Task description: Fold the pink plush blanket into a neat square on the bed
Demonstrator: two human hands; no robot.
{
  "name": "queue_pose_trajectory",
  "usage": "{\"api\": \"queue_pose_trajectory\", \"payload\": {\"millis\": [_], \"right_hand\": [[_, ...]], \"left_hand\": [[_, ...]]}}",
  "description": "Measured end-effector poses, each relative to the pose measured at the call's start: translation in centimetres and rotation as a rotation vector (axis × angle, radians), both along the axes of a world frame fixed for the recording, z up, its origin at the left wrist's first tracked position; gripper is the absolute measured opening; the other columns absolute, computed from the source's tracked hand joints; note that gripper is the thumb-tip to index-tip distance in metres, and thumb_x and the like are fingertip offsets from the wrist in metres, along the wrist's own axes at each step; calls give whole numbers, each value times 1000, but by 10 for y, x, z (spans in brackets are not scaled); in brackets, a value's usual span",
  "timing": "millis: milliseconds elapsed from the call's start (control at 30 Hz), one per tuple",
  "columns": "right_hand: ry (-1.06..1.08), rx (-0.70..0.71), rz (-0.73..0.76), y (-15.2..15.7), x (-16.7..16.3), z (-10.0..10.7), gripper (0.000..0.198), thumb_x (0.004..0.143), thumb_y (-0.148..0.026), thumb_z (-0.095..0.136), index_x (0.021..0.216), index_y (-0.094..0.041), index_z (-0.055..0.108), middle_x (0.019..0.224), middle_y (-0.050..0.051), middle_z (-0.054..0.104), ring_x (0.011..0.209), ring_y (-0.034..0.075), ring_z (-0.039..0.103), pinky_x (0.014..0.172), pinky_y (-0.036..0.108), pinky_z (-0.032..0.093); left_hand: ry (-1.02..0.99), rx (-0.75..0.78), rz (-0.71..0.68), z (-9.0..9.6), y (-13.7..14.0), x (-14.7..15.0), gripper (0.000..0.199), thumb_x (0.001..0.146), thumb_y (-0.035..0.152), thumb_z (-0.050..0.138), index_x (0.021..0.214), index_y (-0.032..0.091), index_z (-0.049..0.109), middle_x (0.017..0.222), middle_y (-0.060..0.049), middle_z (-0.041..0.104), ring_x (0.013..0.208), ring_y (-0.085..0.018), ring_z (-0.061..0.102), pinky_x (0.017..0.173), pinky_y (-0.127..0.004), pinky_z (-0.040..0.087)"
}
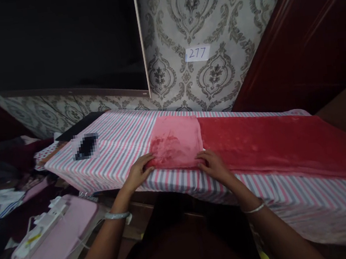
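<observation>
A long red plush cloth (275,142) lies along the striped tabletop, and its left end is folded over to show a pink underside (176,135). My left hand (140,171) is at the near left corner of the folded part, with thumb and fingers closed around its edge. At the near right corner of the same fold, my right hand (213,164) grips the edge between thumb and fingers. The pink surface between my hands has darker, rubbed-looking patches.
A pink, white and grey striped cover (111,137) drapes over the table. A dark pixelated object (86,146) lies on its left. Behind are a large screen (55,43) and patterned wall. At lower left, a pink stool (60,240) bears a power strip and cables.
</observation>
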State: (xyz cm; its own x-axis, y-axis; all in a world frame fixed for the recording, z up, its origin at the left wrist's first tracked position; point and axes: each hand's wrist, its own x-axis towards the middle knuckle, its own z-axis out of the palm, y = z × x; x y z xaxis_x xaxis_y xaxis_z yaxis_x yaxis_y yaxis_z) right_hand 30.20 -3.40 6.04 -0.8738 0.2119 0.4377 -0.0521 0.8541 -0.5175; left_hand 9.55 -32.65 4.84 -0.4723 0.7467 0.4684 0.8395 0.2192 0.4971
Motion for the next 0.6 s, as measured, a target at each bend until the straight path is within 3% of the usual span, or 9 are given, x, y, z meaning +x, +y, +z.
{"api": "queue_pose_trajectory", "payload": {"millis": [167, 367, 600], "right_hand": [[21, 13, -40, -2, -9, 15, 19, 84, -22, 55, 91, -19, 72, 93, 9, 72, 89, 23, 65, 83, 36, 52], [87, -15, -95, -7, -18, 30, 21, 86, -27, 53, 96, -21, 71, 97, 8, 73, 91, 24, 66, 81, 36, 52], [132, -50, -113, -3, -23, 33, 21, 85, -28, 53, 93, -22, 71, 93, 7, 73, 87, 24, 67, 80, 36, 52]], "left_hand": [[5, -10, 27, 3, -3, 2, 38, 96, 41, 55, 127, 22, 67, 139, -12, 64, 129, -25, 60, 111, -45, 49], [57, 15, 75, 5, 1, 2, 29, 96, 35, 54, 117, 23, 71, 131, -11, 68, 121, -25, 65, 105, -46, 53], [98, 54, 72, 5, 2, 4, 29, 96, 39, 55, 113, 21, 70, 129, -13, 69, 120, -26, 64, 105, -46, 51]]}}
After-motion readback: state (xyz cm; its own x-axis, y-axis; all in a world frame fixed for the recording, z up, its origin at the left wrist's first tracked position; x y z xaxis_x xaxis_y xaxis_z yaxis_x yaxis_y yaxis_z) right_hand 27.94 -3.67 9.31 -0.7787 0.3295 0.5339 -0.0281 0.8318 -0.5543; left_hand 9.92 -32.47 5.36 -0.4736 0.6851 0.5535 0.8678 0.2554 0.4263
